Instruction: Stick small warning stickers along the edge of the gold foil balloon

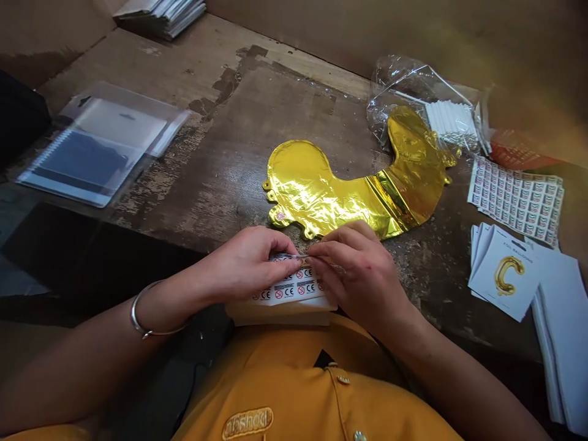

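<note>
Pinching the top edge of a small sheet of printed labels (294, 286), the person's left hand (245, 263) and right hand (353, 272) meet above a yellow shirt (294, 398), fingers curled and tips almost touching. Both hands are grasping the sheet, neither clenched nor released. Rows of CE marks and red crossed-out circles show on the sheet, which sits on a pale stack of cards (280, 313) at the near edge of a worn wooden table (229, 135). A thin metal bangle (138, 312) circles the left wrist. Just beyond the hands lies a flat, curved gold foil balloon (321, 196). Behind it are a crumpled clear plastic bag (395, 86) and a bundle of white sticks (452, 122). To the right are a larger label sheet (517, 199) and fanned white cards (505, 275) printed with a gold letter C, beside a taller white stack (563, 343). On the left, a clear plastic sleeve (101, 141) lies over a spiral-bound notebook (78, 162).
</note>
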A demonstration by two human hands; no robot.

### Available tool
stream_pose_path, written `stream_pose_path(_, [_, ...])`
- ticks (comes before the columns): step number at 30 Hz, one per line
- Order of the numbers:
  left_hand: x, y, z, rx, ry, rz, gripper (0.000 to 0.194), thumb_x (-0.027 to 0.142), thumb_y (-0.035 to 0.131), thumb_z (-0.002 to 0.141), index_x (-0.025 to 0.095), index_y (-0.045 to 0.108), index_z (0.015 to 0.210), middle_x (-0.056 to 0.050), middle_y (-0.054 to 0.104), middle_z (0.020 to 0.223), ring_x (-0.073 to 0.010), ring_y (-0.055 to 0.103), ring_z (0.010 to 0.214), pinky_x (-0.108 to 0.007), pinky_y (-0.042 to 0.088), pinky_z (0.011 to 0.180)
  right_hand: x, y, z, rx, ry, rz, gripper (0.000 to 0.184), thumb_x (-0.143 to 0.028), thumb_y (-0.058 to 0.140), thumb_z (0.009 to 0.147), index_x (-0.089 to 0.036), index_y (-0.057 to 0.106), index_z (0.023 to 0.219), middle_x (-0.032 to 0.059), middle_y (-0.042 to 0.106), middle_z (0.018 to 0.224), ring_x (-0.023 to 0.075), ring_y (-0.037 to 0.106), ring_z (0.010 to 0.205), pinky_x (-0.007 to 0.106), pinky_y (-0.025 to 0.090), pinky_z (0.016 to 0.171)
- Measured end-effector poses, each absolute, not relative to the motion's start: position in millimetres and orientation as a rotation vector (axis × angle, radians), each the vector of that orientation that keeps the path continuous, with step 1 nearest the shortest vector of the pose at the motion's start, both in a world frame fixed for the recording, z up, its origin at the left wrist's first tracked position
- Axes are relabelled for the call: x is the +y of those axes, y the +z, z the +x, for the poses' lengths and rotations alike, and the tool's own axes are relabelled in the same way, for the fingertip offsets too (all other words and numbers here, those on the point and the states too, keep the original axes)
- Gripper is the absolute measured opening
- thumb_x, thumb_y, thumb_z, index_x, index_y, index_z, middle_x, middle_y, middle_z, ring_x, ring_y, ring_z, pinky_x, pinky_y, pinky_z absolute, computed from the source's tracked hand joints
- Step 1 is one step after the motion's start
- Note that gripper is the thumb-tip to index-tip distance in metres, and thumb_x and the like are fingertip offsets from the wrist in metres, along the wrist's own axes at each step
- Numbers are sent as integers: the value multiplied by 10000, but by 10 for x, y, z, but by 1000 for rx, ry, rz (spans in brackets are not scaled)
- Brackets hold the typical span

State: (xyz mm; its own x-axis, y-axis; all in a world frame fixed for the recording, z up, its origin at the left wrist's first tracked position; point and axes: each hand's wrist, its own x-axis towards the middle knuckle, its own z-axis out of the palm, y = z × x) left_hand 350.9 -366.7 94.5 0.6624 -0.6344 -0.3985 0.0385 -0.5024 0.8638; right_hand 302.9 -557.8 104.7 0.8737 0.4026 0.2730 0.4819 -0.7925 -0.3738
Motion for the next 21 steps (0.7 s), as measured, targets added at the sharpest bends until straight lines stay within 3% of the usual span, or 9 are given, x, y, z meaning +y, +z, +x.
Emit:
stream_pose_path(5, [-3659,909,3514,-383,-986,1836,281,420,575,807,157,675,797,-13,652,690,-128,554,599,-205,407,505,-5581,1009,2986,-858,-430,-2676,103,-163,587,874,-155,680,828,57,663,795,185,491,751,336,440,696])
stream_pose_path(9, [-3664,877,3526,-353,-1022,1772,316,449,574,801,145,655,782,-5,608,643,-117,515,554,-213,402,496,-5586,979,2977,-1048,-393,-2671,126,-145,531,894,-132,649,853,82,657,818,185,500,728,340,431,663])
stream_pose_path(14, [-3656,873,3516,-335,-1029,1801,312,466,586,805,164,666,804,-6,628,670,-121,537,563,-210,404,496,-5563,1004,3024,-778,-370,-2655,112,-195,546,902,-150,626,965,96,645,899,206,538,830,354,479,757])
stream_pose_path(21, [-3630,861,3509,-348,-1017,1786,278,431,583,817,165,664,815,-7,625,689,-124,532,589,-213,407,510,-5583,984,3006,-833,-377,-2659,69,-156,595,867,-173,662,867,59,667,846,184,500,764,331,449,696])
